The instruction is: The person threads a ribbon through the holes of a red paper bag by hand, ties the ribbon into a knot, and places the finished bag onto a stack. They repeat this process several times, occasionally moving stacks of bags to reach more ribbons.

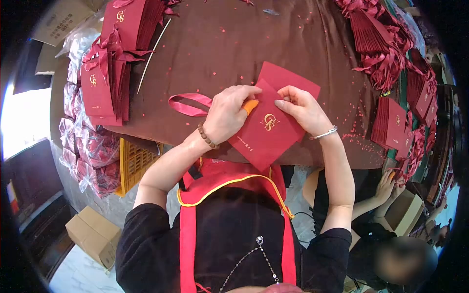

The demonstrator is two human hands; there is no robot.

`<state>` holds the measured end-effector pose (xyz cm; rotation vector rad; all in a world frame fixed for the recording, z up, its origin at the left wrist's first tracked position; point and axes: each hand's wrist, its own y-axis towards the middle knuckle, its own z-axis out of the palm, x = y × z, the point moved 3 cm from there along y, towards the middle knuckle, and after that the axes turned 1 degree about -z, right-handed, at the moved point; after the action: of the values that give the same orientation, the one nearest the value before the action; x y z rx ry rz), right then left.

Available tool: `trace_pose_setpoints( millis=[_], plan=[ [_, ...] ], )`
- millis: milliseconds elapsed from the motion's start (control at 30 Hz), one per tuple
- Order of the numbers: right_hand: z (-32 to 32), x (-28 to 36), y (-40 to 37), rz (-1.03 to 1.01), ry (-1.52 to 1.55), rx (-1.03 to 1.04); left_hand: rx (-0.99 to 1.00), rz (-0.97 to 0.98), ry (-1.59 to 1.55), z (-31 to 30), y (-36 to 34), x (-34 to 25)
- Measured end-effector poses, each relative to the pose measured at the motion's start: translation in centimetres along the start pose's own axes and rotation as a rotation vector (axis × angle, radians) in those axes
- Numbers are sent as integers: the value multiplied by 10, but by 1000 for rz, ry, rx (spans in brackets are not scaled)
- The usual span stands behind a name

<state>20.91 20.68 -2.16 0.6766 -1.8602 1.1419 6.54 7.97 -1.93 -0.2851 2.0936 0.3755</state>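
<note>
A red paper gift bag [261, 141] with a gold logo lies tilted between my hands, close over the brown cloth. My left hand [224, 115], an orange cover on its thumb, is closed at the bag's upper left edge. Opposite it, my right hand [305, 110] pinches the upper right edge between thumb and fingers. Another red panel [290, 78] shows behind the bag, partly hidden by it. From beside my left hand a loop of red ribbon [190, 105] extends leftward over the cloth.
Stacked red bags [102, 93] stand at the left, near a thin white rod [154, 56]. More bags [391, 122] with ribbons line the right side. Small red dots speckle the brown cloth [215, 49]. At lower right, a co-worker's hands [386, 188] are near a cardboard box [405, 212].
</note>
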Motion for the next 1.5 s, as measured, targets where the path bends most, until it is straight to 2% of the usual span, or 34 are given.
trace_pose_setpoints(
  millis=[100, 167, 233, 400, 667, 767, 933, 1033, 1200, 1400, 1500],
  plan=[
    [1, -3, 1, 10, 103, 23, -34, 44, 57, 0, 3, 6],
    [2, -7, 1, 26, 177, 42, -24, 102, 252, -1, 3, 4],
    [3, -8, 2, -6, 302, 75, -48, 139, 290, -1, 3, 1],
    [1, -8, 0, 34, 310, 79, -89, 240, 351, 4, 6, -9],
    [5, -5, -3, 36, 364, 107, -24, 253, 396, 12, 9, -11],
    [5, -7, -2, 10, 342, 111, 2, 250, 400, 12, 10, -10],
    [5, -1, -5, -146, 114, 24, 57, 274, 434, 10, 13, -15],
    [6, -3, -7, -153, 71, 26, 93, 266, 446, 8, 15, -18],
    [8, -2, -10, -168, 38, -8, 260, 153, 373, 6, 24, -11],
    [9, -7, -9, -202, -12, -50, 248, 266, 487, 6, 23, -24],
    [9, -8, -10, -234, 1, -74, 163, 412, 647, 14, 19, -31]
  ],
)
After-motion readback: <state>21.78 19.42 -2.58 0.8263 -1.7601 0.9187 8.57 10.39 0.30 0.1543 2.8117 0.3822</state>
